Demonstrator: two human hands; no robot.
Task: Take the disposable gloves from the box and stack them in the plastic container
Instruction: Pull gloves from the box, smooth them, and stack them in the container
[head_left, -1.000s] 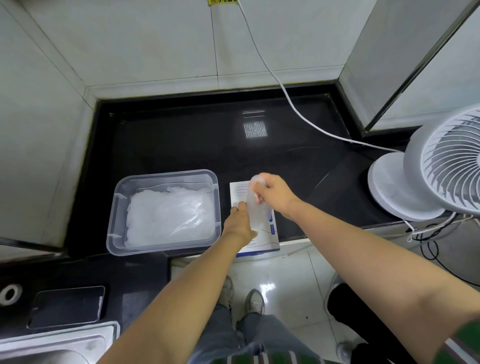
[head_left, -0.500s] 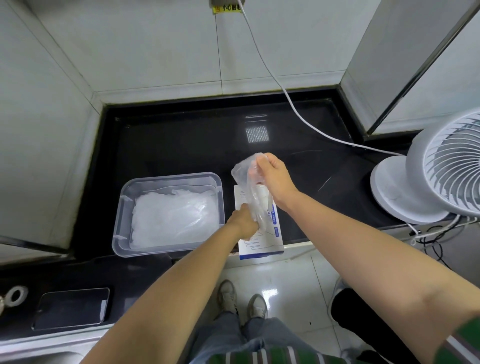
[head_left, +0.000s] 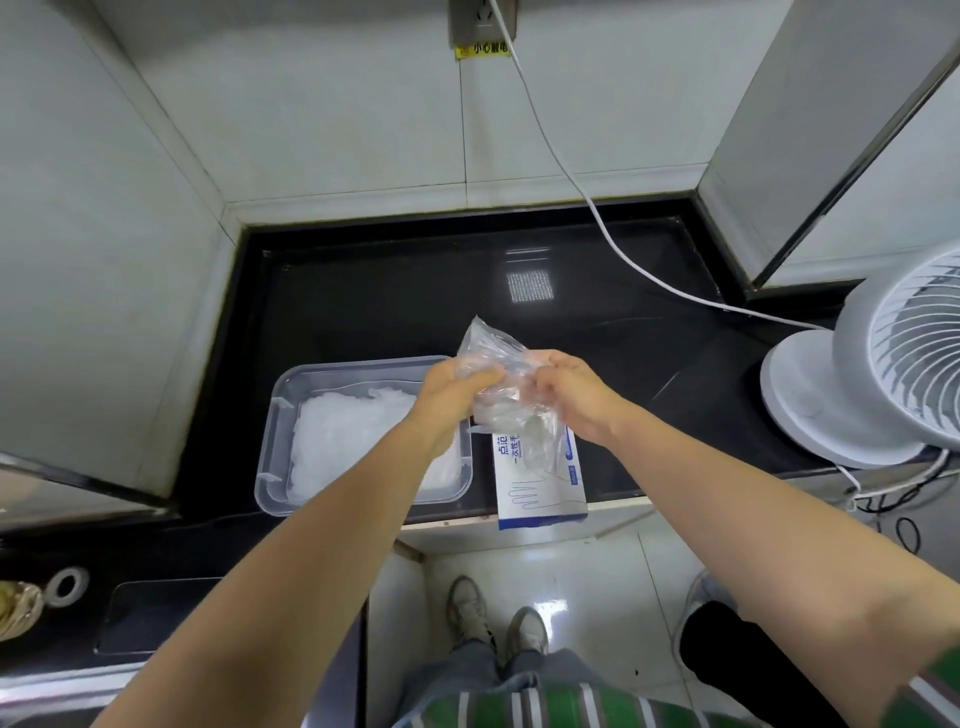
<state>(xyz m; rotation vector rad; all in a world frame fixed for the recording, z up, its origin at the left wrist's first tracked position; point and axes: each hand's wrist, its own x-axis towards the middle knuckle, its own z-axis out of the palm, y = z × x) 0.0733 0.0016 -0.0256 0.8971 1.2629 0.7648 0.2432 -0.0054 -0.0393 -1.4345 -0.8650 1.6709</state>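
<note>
Extraction of one clear glove (head_left: 485, 345) from the box (head_left: 540, 496) appears to have been finished within the last second. A second ago the box was pinned down by the left grip (head_left: 451, 397) while the glove was pinched at the opening by the right grip (head_left: 571, 402). Half a second ago the film had been drawn upward. Now the box has been released, and the left grip has been brought up to join the right on the glove. Both grips are closed on the crumpled film, with fingers curled into it.

For the task, the pull is judged to be over, and spreading or flattening is taken to be the step in hand.

The glove is held in the air between the two grips, above the gap between the box and the plastic container (head_left: 274, 426). Its upper corner stands free above the left grip. Its lower end hangs in front of the box top, and whether it is clear of the opening cannot be told. The container lies just left of the box on the black surface (head_left: 389, 301), and a white stack of gloves (head_left: 348, 441) is already inside. A short carry leftward and downward is thought to remain.
</note>
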